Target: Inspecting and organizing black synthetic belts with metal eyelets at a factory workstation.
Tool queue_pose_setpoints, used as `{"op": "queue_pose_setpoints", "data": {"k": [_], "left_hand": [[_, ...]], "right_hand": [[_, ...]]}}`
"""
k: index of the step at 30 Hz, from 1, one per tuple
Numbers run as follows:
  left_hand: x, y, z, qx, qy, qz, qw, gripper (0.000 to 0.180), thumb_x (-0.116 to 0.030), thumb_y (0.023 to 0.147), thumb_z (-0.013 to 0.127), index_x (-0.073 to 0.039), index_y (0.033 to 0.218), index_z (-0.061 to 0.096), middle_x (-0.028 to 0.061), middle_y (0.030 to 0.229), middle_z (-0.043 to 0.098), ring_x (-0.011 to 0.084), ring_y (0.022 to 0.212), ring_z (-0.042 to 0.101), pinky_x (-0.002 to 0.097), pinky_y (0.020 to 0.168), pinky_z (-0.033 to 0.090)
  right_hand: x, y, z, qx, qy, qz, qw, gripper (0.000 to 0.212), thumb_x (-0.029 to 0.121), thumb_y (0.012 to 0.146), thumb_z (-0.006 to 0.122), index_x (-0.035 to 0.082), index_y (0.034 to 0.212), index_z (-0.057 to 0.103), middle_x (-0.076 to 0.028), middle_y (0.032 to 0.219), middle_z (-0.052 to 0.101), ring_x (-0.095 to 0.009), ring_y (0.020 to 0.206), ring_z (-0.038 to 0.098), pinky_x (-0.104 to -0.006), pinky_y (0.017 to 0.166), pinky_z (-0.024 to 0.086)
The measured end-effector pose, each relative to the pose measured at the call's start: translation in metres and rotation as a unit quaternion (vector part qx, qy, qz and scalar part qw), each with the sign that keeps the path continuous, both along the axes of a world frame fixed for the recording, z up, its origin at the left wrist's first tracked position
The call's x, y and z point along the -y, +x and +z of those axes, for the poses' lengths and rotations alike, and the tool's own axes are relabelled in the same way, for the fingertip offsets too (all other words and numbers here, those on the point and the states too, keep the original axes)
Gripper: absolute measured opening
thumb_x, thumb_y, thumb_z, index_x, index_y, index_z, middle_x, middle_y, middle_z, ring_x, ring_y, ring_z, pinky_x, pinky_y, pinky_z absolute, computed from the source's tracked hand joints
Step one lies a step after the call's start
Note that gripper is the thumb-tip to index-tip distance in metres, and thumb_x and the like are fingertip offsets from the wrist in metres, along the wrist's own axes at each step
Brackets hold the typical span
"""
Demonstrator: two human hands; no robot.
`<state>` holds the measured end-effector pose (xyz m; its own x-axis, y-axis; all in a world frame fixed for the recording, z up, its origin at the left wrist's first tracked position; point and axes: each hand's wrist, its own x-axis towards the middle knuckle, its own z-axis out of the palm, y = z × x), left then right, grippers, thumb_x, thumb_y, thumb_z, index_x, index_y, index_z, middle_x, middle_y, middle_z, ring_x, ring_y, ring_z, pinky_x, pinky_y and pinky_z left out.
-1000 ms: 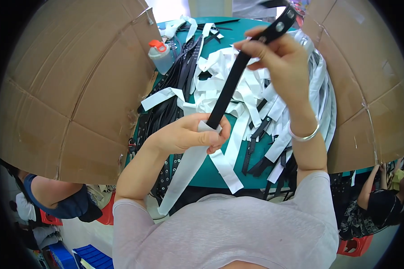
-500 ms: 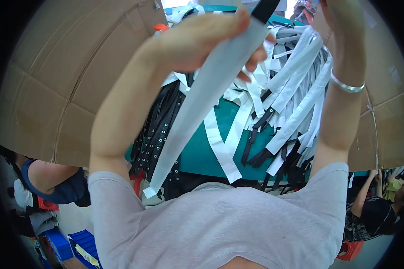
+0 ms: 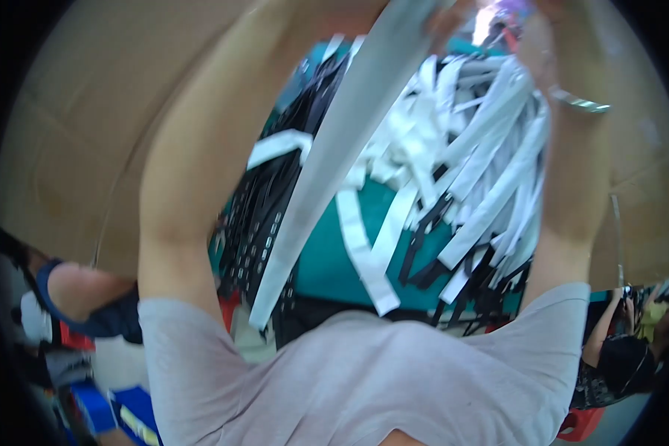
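A long white strip (image 3: 349,134) runs slantwise across the view, its lower end hanging near my left side. My left hand (image 3: 342,16), partly cut off by the top edge, is closed around its upper part, with blurred fingertips on the right side of the strip. At the top right, my right hand (image 3: 554,33) is smeared by motion and partly out of view, so its fingers cannot be made out. A silvery bangle (image 3: 580,101) circles that wrist. Below and between my forearms lies a pile of white strips with black ends (image 3: 490,160).
The strips lie on a green table (image 3: 327,260). Black straps with metal eyelets (image 3: 256,245) hang at its left. Brown cardboard (image 3: 67,149) stands at the left, with more cardboard (image 3: 643,201) at the right. People sit at both sides; blue crates (image 3: 97,405) stand at lower left.
My left hand has moved up toward the top edge with the white strip, whose lower end shifted slightly right. Both forearms reach farther forward, and the view is more blurred.
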<state>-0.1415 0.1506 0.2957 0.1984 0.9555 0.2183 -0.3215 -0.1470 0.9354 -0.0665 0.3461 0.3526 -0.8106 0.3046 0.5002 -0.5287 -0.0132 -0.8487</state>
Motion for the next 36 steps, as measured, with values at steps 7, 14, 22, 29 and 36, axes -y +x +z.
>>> {"op": "queue_pose_setpoints", "data": {"k": [7, 14, 22, 29, 36], "left_hand": [[0.003, 0.013, -0.024, -0.069, 0.039, 0.151, 0.985, 0.059, -0.051, 0.094, 0.035, 0.003, 0.116, 0.051, 0.0022, 0.083, 0.051, 0.0127, 0.074, 0.05, 0.0304, 0.069, 0.046], [0.03, -0.03, -0.137, -0.184, -0.037, 0.332, 0.924, 0.059, -0.054, 0.09, 0.046, -0.001, 0.116, 0.05, 0.0064, 0.094, 0.058, 0.0145, 0.082, 0.059, 0.0343, 0.076, 0.05], [0.046, 0.042, -0.114, -0.04, -0.035, 0.185, 0.981, 0.053, -0.05, 0.092, 0.044, -0.001, 0.11, 0.048, 0.0001, 0.078, 0.044, 0.0109, 0.073, 0.05, 0.0371, 0.078, 0.051], [0.019, 0.031, -0.082, 0.002, -0.023, 0.212, 0.977, 0.051, -0.048, 0.092, 0.046, 0.0, 0.109, 0.05, 0.0002, 0.078, 0.046, 0.0113, 0.072, 0.05, 0.0338, 0.074, 0.051], [-0.05, -0.005, -0.051, -0.053, 0.026, 0.42, 0.906, 0.049, -0.041, 0.096, 0.04, 0.003, 0.117, 0.05, 0.0107, 0.098, 0.061, 0.0203, 0.091, 0.061, 0.0358, 0.088, 0.047]], "right_hand": [[0.019, 0.027, -0.049, 0.013, 0.075, 0.091, 0.993, 0.014, 0.017, 0.087, 0.061, 0.004, 0.089, 0.065, -0.003, 0.084, 0.065, -0.009, 0.077, 0.059, -0.0231, 0.071, 0.046], [0.001, 0.018, -0.059, -0.04, 0.13, 0.05, 0.989, 0.018, 0.017, 0.084, 0.065, 0.003, 0.094, 0.064, -0.001, 0.078, 0.063, -0.007, 0.072, 0.061, -0.0175, 0.066, 0.05], [0.011, 0.029, -0.078, 0.003, 0.165, 0.009, 0.986, 0.021, 0.017, 0.081, 0.069, 0.003, 0.096, 0.063, -0.005, 0.079, 0.067, -0.009, 0.068, 0.065, -0.0173, 0.062, 0.05], [0.021, 0.035, -0.109, 0.081, 0.07, 0.127, 0.986, 0.026, 0.024, 0.084, 0.064, 0.005, 0.101, 0.063, -0.003, 0.087, 0.064, -0.009, 0.085, 0.059, -0.022, 0.072, 0.047], [0.112, 0.063, -0.238, 0.143, -0.042, 0.224, 0.963, 0.027, 0.005, 0.083, 0.055, -0.004, 0.108, 0.052, -0.011, 0.08, 0.064, -0.017, 0.074, 0.064, -0.0317, 0.071, 0.052]]}}
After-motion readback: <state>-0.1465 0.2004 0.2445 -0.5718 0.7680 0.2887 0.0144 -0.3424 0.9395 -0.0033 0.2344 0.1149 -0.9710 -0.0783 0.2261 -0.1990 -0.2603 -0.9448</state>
